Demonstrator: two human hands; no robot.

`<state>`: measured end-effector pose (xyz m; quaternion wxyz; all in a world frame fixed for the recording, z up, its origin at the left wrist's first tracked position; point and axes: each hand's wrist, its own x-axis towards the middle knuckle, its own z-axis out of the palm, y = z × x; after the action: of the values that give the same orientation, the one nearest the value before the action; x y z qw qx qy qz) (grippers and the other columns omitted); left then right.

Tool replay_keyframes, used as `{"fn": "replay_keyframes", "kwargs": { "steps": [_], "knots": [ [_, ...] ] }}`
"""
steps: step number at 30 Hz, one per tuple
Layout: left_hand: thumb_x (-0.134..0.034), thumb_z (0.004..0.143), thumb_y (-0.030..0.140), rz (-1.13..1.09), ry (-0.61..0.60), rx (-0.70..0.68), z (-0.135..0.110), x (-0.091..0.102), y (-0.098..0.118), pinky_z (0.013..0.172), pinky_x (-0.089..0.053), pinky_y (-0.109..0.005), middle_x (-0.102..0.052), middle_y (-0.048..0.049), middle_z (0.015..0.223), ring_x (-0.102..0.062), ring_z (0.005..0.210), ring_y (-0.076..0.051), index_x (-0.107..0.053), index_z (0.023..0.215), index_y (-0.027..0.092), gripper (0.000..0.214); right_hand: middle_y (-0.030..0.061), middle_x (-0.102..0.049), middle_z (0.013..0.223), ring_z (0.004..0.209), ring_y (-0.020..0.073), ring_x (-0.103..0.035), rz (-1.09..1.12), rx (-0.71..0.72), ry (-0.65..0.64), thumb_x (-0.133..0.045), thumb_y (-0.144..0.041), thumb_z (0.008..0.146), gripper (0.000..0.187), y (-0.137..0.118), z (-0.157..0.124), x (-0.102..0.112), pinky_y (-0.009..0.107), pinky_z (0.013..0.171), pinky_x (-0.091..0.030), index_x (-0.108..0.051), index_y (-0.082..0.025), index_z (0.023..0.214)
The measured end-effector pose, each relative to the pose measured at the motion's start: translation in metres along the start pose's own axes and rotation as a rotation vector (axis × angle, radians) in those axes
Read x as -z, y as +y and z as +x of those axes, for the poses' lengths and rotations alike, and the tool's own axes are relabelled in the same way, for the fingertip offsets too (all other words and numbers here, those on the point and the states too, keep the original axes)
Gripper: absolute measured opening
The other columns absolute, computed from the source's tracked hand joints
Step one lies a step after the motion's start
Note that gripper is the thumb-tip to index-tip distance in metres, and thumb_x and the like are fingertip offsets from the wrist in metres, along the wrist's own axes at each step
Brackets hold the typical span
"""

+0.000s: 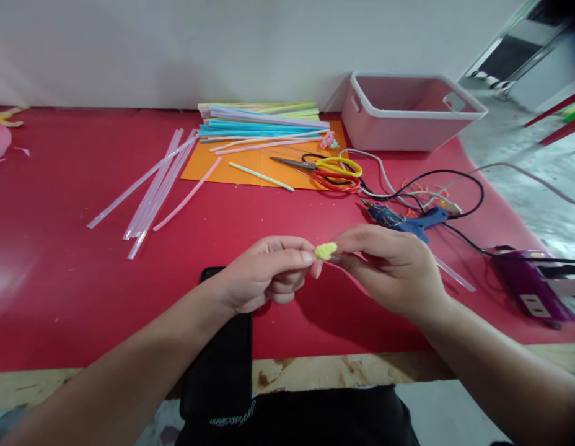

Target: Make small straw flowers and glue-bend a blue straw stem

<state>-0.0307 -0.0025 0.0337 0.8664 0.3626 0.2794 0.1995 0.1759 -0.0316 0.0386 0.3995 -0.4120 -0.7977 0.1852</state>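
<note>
Between my two hands is a small, fuzzy yellow piece of pipe cleaner (325,250), bent into a compact shape. My left hand (273,269) pinches its left side between thumb and forefinger, the other fingers curled under. From the right, my right hand (392,266) pinches the other side with its fingertips. Both hands hover over the red tabletop (74,272), close to its front edge. A black phone (222,359) lies under my left wrist and sticks out past the edge. Just beyond my right hand rests a blue glue gun (424,220).
Pipe cleaners (264,130) in several colours lie on an orange sheet (199,167), beside scissors (338,173). Clear glue sticks (160,186) are at left. A pink bin (394,127) stands at the back right. Cables (478,186) loop near a purple power strip (524,285).
</note>
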Motion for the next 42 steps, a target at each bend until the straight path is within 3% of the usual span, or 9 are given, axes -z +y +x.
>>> {"fn": "replay_keyframes", "kwargs": {
  "steps": [5,9,12,18,26,31,35,42],
  "knots": [
    [-0.065,0.084,0.028,0.142,-0.035,0.018,-0.001,0.002,0.002,0.037,-0.018,-0.014,-0.028,0.0107,0.047,-0.018,0.039,-0.003,-0.064,0.071,0.014,0.019,0.0010,-0.076,0.082,0.075,0.0135,-0.072,0.007,-0.003,-0.016,-0.063,-0.009,0.088,0.019,0.005,-0.001,0.002,0.024,0.070,-0.058,-0.075,-0.024,0.089],
    [-0.062,0.088,0.031,0.281,-0.031,-0.009,-0.002,0.008,-0.001,0.038,-0.025,-0.016,-0.039,0.0075,0.049,-0.028,0.039,-0.004,-0.068,0.077,0.015,0.019,0.0012,-0.077,0.084,0.077,0.0129,-0.072,0.000,-0.011,-0.026,-0.063,-0.007,0.087,0.022,0.007,-0.001,0.002,0.023,0.071,-0.058,-0.076,-0.024,0.089],
    [-0.062,0.088,0.035,0.346,-0.049,0.026,-0.003,0.012,-0.002,0.040,-0.031,-0.018,-0.038,0.0078,0.047,-0.030,0.039,-0.006,-0.069,0.080,0.017,0.021,0.0017,-0.076,0.083,0.077,0.0117,-0.071,0.028,-0.012,-0.046,-0.064,-0.005,0.087,0.021,0.007,-0.001,0.002,0.021,0.071,-0.057,-0.077,-0.022,0.088],
    [-0.058,0.090,0.035,0.561,-0.038,0.076,-0.006,0.007,0.007,0.041,-0.032,-0.020,-0.038,0.0080,0.042,-0.033,0.038,-0.008,-0.069,0.079,0.016,0.025,0.0010,-0.075,0.079,0.072,0.0102,-0.069,0.054,-0.070,-0.134,-0.074,-0.017,0.084,0.004,0.011,0.002,0.005,0.019,0.069,-0.055,-0.076,-0.020,0.084],
    [-0.054,0.087,0.030,0.860,0.091,0.010,0.002,0.003,0.000,0.060,-0.041,-0.023,-0.063,-0.0003,0.069,-0.055,0.061,-0.011,-0.069,0.079,0.015,0.023,-0.0001,-0.078,0.083,0.073,0.0110,-0.072,-0.091,-0.081,-0.186,-0.064,-0.004,0.086,0.019,0.014,0.002,0.004,0.019,0.069,-0.055,-0.074,-0.020,0.086],
    [-0.053,0.086,0.029,0.794,0.240,-0.005,0.005,0.000,-0.003,0.047,-0.029,-0.022,-0.046,0.0069,0.052,-0.039,0.046,-0.008,-0.067,0.076,0.017,0.021,0.0037,-0.077,0.083,0.079,0.0143,-0.072,-0.272,0.083,-0.032,-0.065,-0.010,0.088,0.010,0.012,-0.002,-0.001,0.023,0.076,-0.056,-0.073,-0.017,0.087],
    [-0.053,0.087,0.030,0.655,0.351,-0.040,0.007,-0.005,-0.004,0.040,-0.017,-0.021,-0.031,0.0113,0.042,-0.027,0.036,-0.006,-0.064,0.075,0.017,0.020,0.0059,-0.076,0.081,0.077,0.0160,-0.071,-0.290,0.195,0.068,-0.069,-0.010,0.086,0.009,0.008,-0.004,-0.004,0.027,0.077,-0.057,-0.073,-0.017,0.089],
    [-0.058,0.086,0.028,0.267,0.322,-0.132,0.011,-0.008,-0.011,0.040,-0.016,-0.019,-0.032,0.0117,0.049,-0.019,0.039,-0.003,-0.057,0.073,0.017,0.017,0.0058,-0.078,0.085,0.079,0.0184,-0.072,-0.163,0.213,0.132,-0.073,-0.007,0.082,0.016,0.005,-0.005,-0.006,0.033,0.076,-0.058,-0.075,-0.021,0.090]
  ]
}}
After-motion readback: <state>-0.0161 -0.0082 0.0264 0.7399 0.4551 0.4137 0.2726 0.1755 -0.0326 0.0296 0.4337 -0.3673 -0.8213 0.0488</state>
